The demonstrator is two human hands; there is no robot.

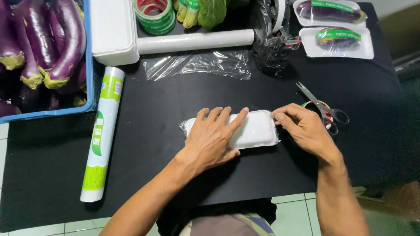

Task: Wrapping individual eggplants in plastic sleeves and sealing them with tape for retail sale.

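A white foam tray [256, 129] wrapped in clear film lies upside down in the middle of the black table [148, 131]. My left hand [212, 135] presses flat on its left half, fingers spread. My right hand [302, 126] pinches the film at the tray's right end with fingertips together. What is inside the tray is hidden.
A blue crate [90, 65] of purple eggplants sits at the far left. A cling-film box [103, 135] lies left of my hands. Behind are a film roll [194, 41], loose film [205, 63], stacked foam trays [111, 30], green tape rolls [155, 15], two wrapped eggplant trays [337, 41], and scissors [321, 109].
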